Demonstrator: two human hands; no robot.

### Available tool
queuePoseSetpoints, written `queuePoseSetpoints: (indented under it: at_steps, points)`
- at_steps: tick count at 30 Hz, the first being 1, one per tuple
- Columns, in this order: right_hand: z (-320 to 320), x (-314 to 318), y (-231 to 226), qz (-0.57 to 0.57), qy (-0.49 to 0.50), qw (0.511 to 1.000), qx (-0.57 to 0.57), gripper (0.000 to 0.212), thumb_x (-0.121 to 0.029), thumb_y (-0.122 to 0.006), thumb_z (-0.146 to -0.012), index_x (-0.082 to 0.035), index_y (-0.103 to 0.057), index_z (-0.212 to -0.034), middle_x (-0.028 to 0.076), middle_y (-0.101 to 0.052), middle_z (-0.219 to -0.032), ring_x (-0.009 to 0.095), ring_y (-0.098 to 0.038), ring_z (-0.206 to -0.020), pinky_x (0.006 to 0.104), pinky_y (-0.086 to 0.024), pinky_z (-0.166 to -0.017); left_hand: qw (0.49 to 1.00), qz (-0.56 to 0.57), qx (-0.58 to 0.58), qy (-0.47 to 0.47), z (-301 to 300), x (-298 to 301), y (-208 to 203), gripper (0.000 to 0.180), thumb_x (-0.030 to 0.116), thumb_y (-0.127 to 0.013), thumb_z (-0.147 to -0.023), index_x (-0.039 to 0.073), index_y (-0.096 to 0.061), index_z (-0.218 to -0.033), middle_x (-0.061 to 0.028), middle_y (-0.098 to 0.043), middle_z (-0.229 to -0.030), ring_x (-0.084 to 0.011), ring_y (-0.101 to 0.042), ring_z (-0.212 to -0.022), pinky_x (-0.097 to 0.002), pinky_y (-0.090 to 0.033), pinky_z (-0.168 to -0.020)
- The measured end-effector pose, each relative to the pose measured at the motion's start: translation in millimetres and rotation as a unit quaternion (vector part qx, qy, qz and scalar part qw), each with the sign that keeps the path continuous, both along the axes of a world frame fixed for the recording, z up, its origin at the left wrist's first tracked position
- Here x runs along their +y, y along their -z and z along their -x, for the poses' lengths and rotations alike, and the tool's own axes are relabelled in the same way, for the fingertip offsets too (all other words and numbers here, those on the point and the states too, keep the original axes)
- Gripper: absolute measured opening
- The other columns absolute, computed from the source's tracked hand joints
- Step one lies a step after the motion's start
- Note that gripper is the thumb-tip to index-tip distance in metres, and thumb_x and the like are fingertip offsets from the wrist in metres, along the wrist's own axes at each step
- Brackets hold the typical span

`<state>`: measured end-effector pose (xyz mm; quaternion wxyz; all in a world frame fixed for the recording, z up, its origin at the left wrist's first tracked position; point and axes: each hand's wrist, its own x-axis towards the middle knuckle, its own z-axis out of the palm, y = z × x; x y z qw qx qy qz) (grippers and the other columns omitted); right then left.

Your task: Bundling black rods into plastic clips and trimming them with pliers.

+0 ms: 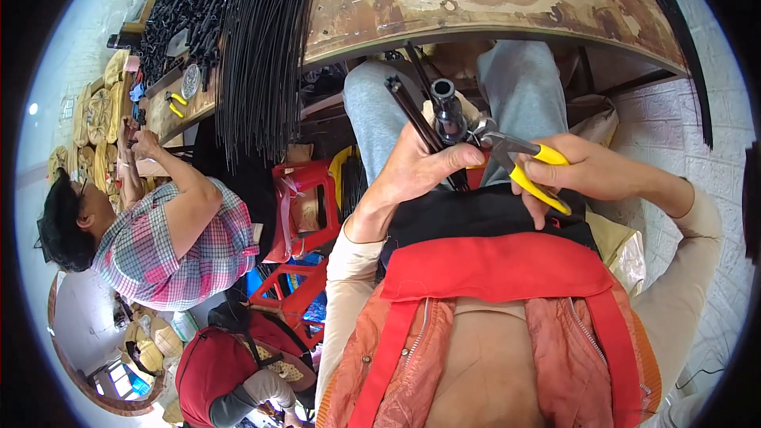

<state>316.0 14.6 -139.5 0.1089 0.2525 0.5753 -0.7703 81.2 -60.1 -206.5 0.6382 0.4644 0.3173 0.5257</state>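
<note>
Above my lap, my left hand (pixel 420 162) is closed around a black tubular part (pixel 450 115) with a round open end facing up. Several thin black rods or cables (pixel 407 105) are held in the same grip, their ends sticking up beside the tube. My right hand (pixel 590 168) grips a pair of pliers (pixel 548 157) with yellow handles and metal jaws. The jaws are at the tube's right side, close to my left thumb. Whether they bite on anything there is too small to tell.
A worn wooden table (pixel 444 0) stands ahead of my knees. A thick bundle of black cables (pixel 261 47) hangs over its edge, beside a heap of black parts (pixel 190 12). Other pliers (pixel 176 103) lie left. Two people work at left, near red stools (pixel 317 202).
</note>
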Motion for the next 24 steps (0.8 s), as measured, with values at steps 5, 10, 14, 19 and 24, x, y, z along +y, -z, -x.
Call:
queuePoseSetpoints:
  at_steps: [5, 10, 14, 19, 24]
  points:
    - [4.1, 0.3, -13.6, 0.017, 0.036, 0.997, -0.059, 0.031, -0.028, -0.042, -0.102, 0.001, -0.052, -0.094, 0.005, -0.056, -0.066, 0.012, -0.055, -0.053, 0.0243, -0.043, -0.051, 1.000, -0.013, 0.018, 0.017, 2.2, 5.5, -4.4, 0.032, 0.014, -0.078, -0.082, 0.003, -0.057, -0.103, -0.0007, -0.061, -0.094, -0.0093, -0.055, -0.088, -0.0259, -0.046, -0.078]
    - [10.9, -6.2, -5.7, 0.040, 0.104, 0.988, -0.102, 0.024, -0.025, -0.052, -0.100, -0.003, -0.050, -0.091, 0.001, -0.047, -0.063, 0.007, -0.042, -0.048, 0.0228, -0.034, -0.044, 0.995, 0.012, 0.077, -0.062, -5.5, 10.6, -13.1, 0.038, -0.003, -0.063, -0.072, -0.001, -0.056, -0.110, -0.0040, -0.060, -0.091, -0.0096, -0.056, -0.074, -0.0233, -0.045, -0.067]
    - [5.7, 27.8, 38.3, -0.426, 0.118, 0.895, 0.065, 0.022, -0.021, -0.062, -0.093, 0.000, -0.055, -0.096, 0.008, -0.055, -0.072, 0.016, -0.052, -0.061, 0.0294, -0.043, -0.057, 0.997, -0.060, 0.000, -0.054, 10.8, 20.3, 7.0, 0.062, 0.032, -0.067, -0.090, -0.001, -0.040, -0.135, -0.0010, -0.048, -0.076, -0.0117, -0.047, -0.066, -0.0265, -0.041, -0.062]
    - [-16.8, 133.6, 57.1, -0.566, 0.243, 0.787, -0.042, 0.021, -0.019, -0.066, -0.087, -0.001, -0.062, -0.096, 0.019, -0.060, -0.082, 0.033, -0.060, -0.076, 0.0369, -0.046, -0.067, 0.993, -0.033, 0.014, -0.111, 2.6, 25.8, 7.9, 0.045, 0.037, -0.047, -0.102, -0.003, -0.049, -0.121, -0.0012, -0.048, -0.075, -0.0106, -0.047, -0.070, -0.0266, -0.043, -0.070]
    - [-7.8, 215.4, 79.6, -0.738, 0.202, 0.644, 0.008, 0.019, -0.014, -0.065, -0.085, 0.000, -0.062, -0.096, 0.019, -0.061, -0.082, 0.036, -0.060, -0.078, 0.0399, -0.046, -0.068, 0.994, -0.017, 0.002, -0.110, 6.3, 40.8, 14.8, 0.044, 0.038, -0.048, -0.101, -0.003, -0.050, -0.119, 0.0006, -0.045, -0.072, -0.0085, -0.043, -0.067, -0.0237, -0.036, -0.062]
